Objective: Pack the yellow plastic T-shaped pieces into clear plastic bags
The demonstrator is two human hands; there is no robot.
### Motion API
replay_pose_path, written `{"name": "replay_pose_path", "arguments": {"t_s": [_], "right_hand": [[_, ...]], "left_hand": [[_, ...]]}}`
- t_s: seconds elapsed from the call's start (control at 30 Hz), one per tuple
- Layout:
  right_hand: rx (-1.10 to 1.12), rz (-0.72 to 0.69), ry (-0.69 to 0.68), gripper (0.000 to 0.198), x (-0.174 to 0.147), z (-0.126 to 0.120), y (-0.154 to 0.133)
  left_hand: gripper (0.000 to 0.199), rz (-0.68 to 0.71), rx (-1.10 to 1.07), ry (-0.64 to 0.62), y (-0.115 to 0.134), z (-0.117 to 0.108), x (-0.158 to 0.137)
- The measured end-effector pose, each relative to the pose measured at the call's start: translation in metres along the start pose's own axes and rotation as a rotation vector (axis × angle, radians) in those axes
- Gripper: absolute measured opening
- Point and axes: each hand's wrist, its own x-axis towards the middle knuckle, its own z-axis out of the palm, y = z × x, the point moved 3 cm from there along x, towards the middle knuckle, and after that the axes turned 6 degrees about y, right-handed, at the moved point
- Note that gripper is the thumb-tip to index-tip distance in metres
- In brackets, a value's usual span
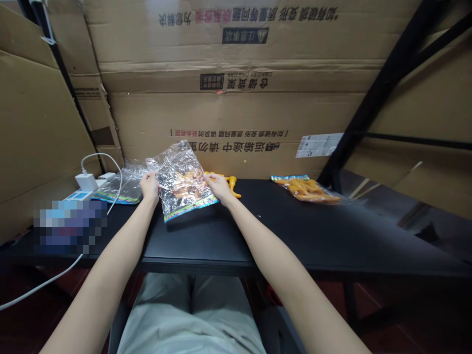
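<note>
Between my hands is a clear plastic bag [184, 167] with a colourful strip along its lower edge, held tilted above the black table. My left hand [149, 187] is closed on the bag's left edge. On the opposite side, my right hand [218, 188] pinches the right edge. Orange shapes show through the film; I cannot tell whether they are inside the bag or behind it. Just behind my right hand lie orange plastic figures [232, 183], partly hidden by the bag and hand.
A filled bag of orange figures [308, 190] lies at the right rear of the table [280, 236]. More clear bags [127, 184] are at the left, near a power strip with a white charger [86, 182] and cable. A cardboard wall [236, 108] stands behind.
</note>
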Motion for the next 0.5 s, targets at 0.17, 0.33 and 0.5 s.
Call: {"name": "replay_pose_path", "arguments": {"t_s": [0.17, 0.33, 0.5], "right_hand": [[0.007, -0.038, 0.050, 0.041, 0.002, -0.004, -0.001], [0.036, -0.083, 0.196, 0.040, 0.006, -0.014, -0.002], [0.045, -0.111, 0.268, 0.038, 0.008, -0.019, -0.001]], "left_hand": [[0.024, 0.031, 0.017, -0.088, 0.005, 0.001, -0.003], [0.038, -0.116, 0.086, -0.381, 0.003, 0.010, -0.015], [0.041, -0.057, 0.177, -0.588, -0.007, 0.017, -0.025]]}}
